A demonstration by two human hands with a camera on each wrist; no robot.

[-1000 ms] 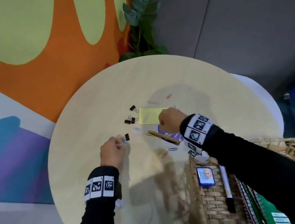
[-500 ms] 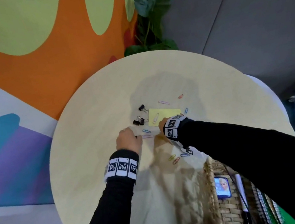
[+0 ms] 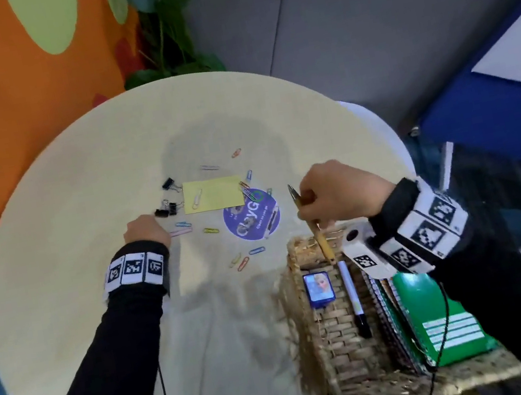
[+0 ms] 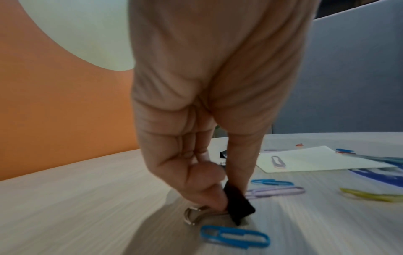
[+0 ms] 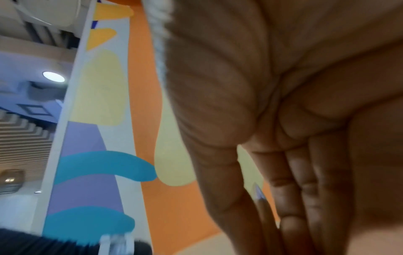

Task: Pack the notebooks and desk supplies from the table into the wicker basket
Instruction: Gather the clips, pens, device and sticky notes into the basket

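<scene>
Even indoor light | soft shadows on table (image 3: 83,228) | wrist views motion-blurred | wide-angle edge warp

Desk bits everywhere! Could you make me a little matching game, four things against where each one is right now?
Things:
1. pen
2. black binder clip
3. green notebook
4. yellow sticky note

Places:
A. lying flat on the table
B. inside the wicker basket
C. pinched by the left hand
D. held in the right hand

Pairs: 1-D, 2-C, 3-B, 4-A

Right hand (image 3: 339,195) with pen (image 3: 312,223) above basket (image 3: 341,350)
</scene>
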